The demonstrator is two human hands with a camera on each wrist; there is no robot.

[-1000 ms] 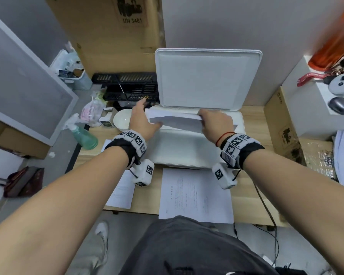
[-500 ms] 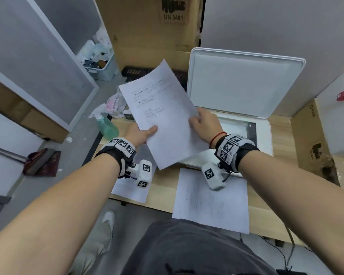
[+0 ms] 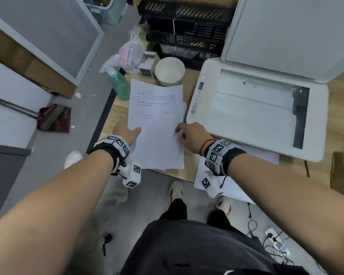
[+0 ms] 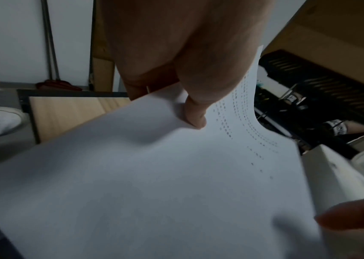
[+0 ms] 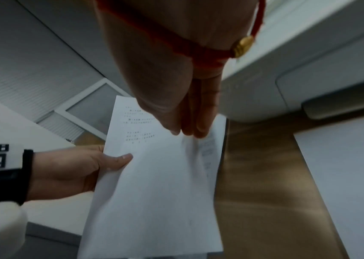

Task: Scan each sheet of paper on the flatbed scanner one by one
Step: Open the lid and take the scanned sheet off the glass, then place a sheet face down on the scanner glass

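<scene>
A printed sheet of paper (image 3: 157, 126) hangs low over the left part of the wooden desk (image 3: 189, 171), beside the scanner (image 3: 195, 96). My left hand (image 3: 131, 133) pinches its left edge, thumb (image 4: 195, 113) on top. The straight fingers (image 5: 190, 122) of my right hand (image 3: 184, 133) touch the sheet's right edge. Another sheet's edge (image 3: 185, 108) peeks out beneath. The scanner lid (image 3: 286, 36) stands raised and the glass (image 3: 256, 108) is bare.
More paper (image 3: 236, 187) lies at the desk's front edge before the scanner. A white bowl (image 3: 170, 73), a green spray bottle (image 3: 119, 84) and a plastic bag (image 3: 130, 54) crowd the far left corner. Black crates (image 3: 187, 26) stand behind.
Both hands lifted the sheet off the scanner glass, turned it text side up and carried it left and down over the desk. The right hand's grip has loosened to straight fingers.
</scene>
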